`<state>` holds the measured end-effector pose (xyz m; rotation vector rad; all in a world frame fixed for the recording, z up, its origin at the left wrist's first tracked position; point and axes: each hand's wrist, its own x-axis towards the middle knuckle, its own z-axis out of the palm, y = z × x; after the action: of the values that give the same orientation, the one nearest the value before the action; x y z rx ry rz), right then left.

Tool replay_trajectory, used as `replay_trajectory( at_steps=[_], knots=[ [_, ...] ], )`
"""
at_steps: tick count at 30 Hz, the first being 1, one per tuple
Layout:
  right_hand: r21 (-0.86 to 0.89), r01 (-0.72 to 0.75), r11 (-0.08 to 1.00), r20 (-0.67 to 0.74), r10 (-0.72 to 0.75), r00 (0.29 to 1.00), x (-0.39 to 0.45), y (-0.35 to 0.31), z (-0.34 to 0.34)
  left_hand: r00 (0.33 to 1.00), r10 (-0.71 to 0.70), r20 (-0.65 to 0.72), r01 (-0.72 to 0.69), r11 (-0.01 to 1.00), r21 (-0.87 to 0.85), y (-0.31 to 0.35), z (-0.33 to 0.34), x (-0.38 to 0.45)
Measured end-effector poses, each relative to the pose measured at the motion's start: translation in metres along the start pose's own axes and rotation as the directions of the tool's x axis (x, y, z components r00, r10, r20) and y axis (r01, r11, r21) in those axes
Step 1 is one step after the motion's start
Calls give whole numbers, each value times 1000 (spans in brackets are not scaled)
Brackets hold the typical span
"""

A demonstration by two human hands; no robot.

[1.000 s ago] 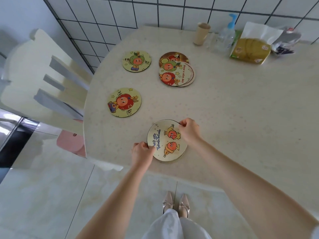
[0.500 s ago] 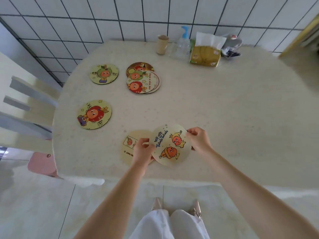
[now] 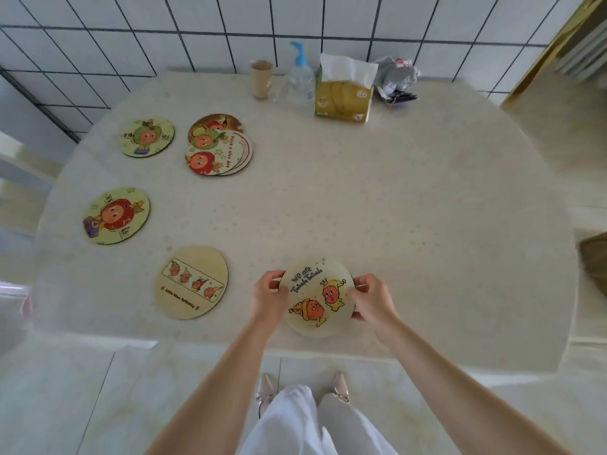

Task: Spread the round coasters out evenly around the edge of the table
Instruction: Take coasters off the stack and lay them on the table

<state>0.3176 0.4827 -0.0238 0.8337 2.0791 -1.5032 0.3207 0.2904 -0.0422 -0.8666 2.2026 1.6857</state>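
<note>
Both my hands hold a pale round coaster (image 3: 317, 298) with two orange cartoon figures, low over the table's near edge. My left hand (image 3: 267, 298) pinches its left rim and my right hand (image 3: 372, 300) pinches its right rim. To its left a tan coaster (image 3: 191, 282) lies flat near the front edge. Further left sits a green coaster with a red figure (image 3: 115, 215), and a green coaster (image 3: 147, 136) lies at the far left. A fanned stack of coasters (image 3: 219, 145) rests beside that one.
The beige stone table (image 3: 410, 231) has rounded corners. Along the tiled wall at the back stand a paper cup (image 3: 261, 79), a pump bottle (image 3: 300, 81), a tissue box (image 3: 344, 93) and a crumpled wrapper (image 3: 397, 81). A white chair (image 3: 19, 178) stands at the left.
Both hands slid the top coaster rightward off the tan one, which now lies fully uncovered to the left. The view also swung right.
</note>
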Motion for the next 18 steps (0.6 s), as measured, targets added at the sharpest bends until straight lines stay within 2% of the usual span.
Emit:
replay_trajectory(
  at_steps=[5, 9, 12, 15, 18],
  knots=[
    [-50, 0, 999, 113, 6, 994, 7, 8, 2, 993, 34, -112, -20, 991, 131, -14, 0, 3],
    [-87, 16, 996, 209, 3, 978, 15, 8, 8, 981, 42, -190, -11, 987, 159, -18, -7, 9],
    [-232, 92, 968, 268, -27, 963, 21, 3, 11, 986, 21, -166, 18, 973, 232, -19, -11, 11],
    [-391, 174, 904, 270, -68, 961, 29, -3, 7, 988, -32, -154, 77, 953, 294, -18, -13, 13],
    [-500, 242, 832, 291, -102, 951, 38, -16, -1, 984, -5, -179, 73, 925, 373, -13, -15, 16]
  ],
)
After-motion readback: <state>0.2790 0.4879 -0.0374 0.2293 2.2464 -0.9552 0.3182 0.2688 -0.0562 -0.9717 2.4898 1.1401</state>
